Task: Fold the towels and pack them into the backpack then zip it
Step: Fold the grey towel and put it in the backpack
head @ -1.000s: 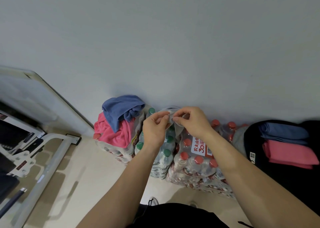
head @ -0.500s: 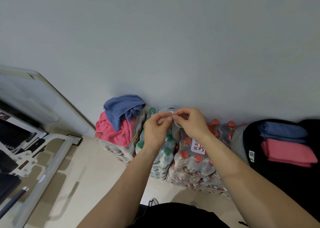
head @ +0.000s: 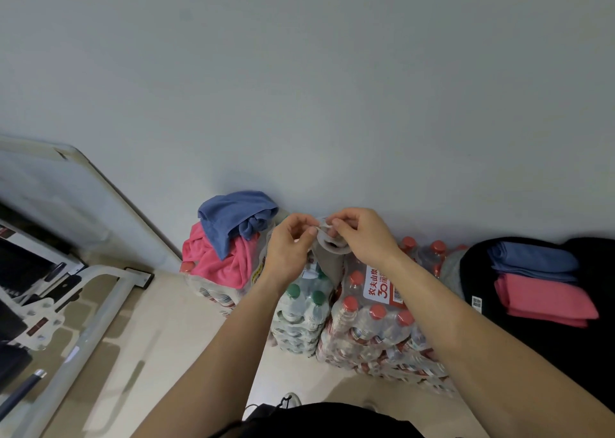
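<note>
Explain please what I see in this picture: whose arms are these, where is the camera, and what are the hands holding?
There is no machine here. A person wears one camera on the head, looking forward and down, so the arms are their own. The left hand and right hand together pinch the top edge of a grey towel above shrink-wrapped packs of water bottles on the floor. At left, an unfolded blue towel lies over a crumpled pink towel. At right, a folded blue towel and folded pink towel rest on the black backpack.
</note>
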Tool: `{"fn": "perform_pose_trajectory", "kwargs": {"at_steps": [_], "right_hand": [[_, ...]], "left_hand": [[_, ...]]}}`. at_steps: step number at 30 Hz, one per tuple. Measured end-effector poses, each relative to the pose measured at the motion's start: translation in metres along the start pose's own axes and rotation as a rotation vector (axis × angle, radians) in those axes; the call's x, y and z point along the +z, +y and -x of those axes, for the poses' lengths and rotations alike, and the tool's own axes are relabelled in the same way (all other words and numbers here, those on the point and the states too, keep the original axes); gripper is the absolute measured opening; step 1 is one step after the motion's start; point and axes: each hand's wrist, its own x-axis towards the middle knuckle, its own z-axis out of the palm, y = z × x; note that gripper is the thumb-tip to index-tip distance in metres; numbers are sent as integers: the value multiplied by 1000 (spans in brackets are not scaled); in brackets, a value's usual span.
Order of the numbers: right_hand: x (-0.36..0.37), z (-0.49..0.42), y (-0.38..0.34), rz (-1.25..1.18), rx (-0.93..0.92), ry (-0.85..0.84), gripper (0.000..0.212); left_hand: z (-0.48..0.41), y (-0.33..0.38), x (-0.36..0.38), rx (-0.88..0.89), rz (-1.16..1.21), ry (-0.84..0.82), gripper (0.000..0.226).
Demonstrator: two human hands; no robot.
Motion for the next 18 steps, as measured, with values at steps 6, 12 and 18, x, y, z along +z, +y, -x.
{"fn": "perform_pose_trajectory", "kwargs": {"at_steps": [6, 12, 18], "right_hand": [[-8, 2, 4, 328, 96, -296, 19], [17, 0, 14, 408, 31, -180, 14], [46, -29, 4, 590, -170, -348, 33]], "left_hand": [[-5, 13, -39, 111, -42, -27, 16], [-9, 16, -78, 146, -82, -101, 17], [-4, 17, -97, 160, -85, -146, 15]]}}
